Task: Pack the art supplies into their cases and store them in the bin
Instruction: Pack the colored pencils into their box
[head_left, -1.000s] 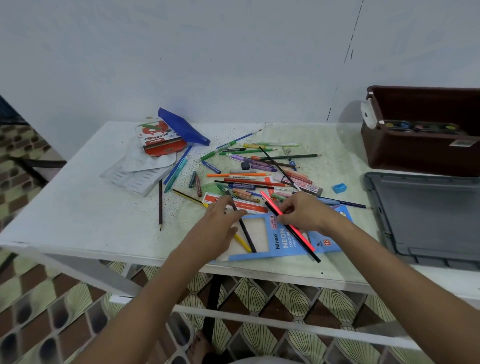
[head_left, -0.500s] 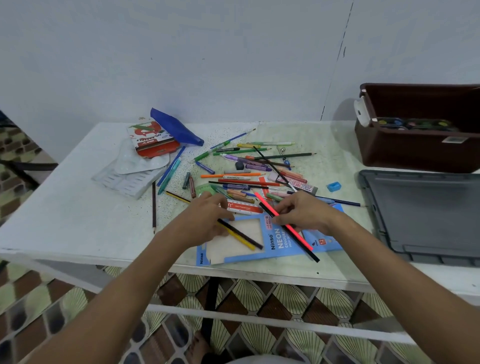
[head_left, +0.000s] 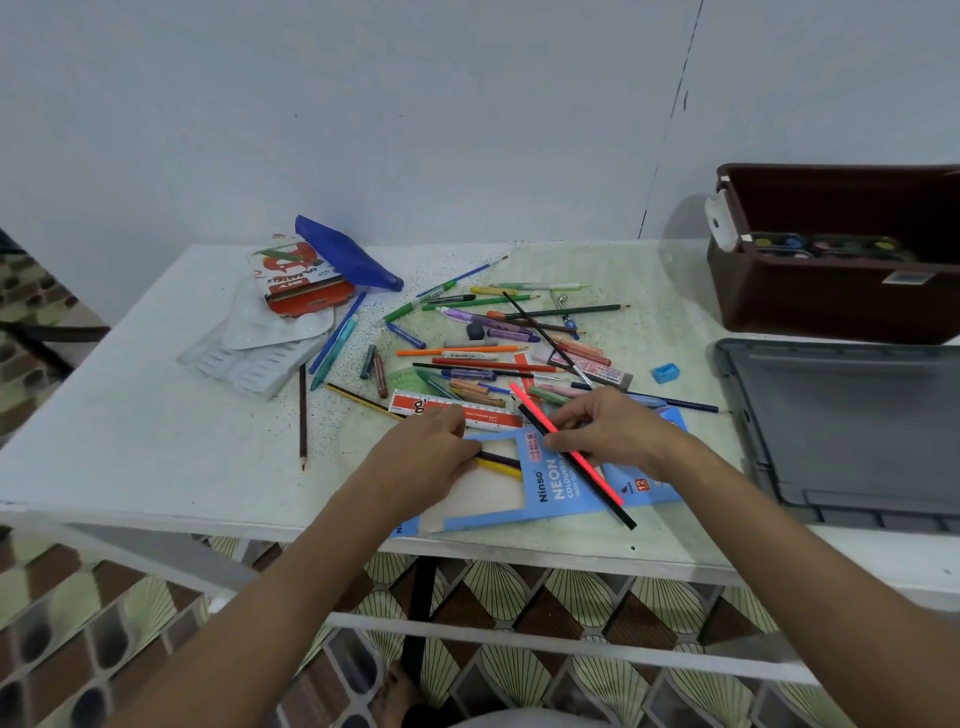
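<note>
A person's right hand (head_left: 605, 431) pinches a red pencil and a black pencil (head_left: 576, 462) together above the blue Ninso neon pencil case (head_left: 558, 486), while the left hand (head_left: 426, 449) curls over a dark pencil and a yellow pencil (head_left: 501, 466) lying across the case's clear window, though whether it truly grips them cannot be told from this view. The packing looks barely begun: the case lies flat near the front edge of the white table (head_left: 130, 415), and no pencil can be seen inside it. Behind the hands, a loose heap of pens, crayons and pencils (head_left: 488, 353) sprawls over the tabletop, with a red-and-white ruler (head_left: 452, 410) touching the case's far edge and a blue sharpener (head_left: 665, 372) off to the right. A blue pouch (head_left: 345, 254), an oil pastel box (head_left: 298, 280) and a white tray (head_left: 249, 358) wait at the back left. The brown bin (head_left: 831, 296) stands at the right, apparently holding a paint set, its grey lid (head_left: 852, 431) lying in front of it, well apart from the clutter still to be sorted
</note>
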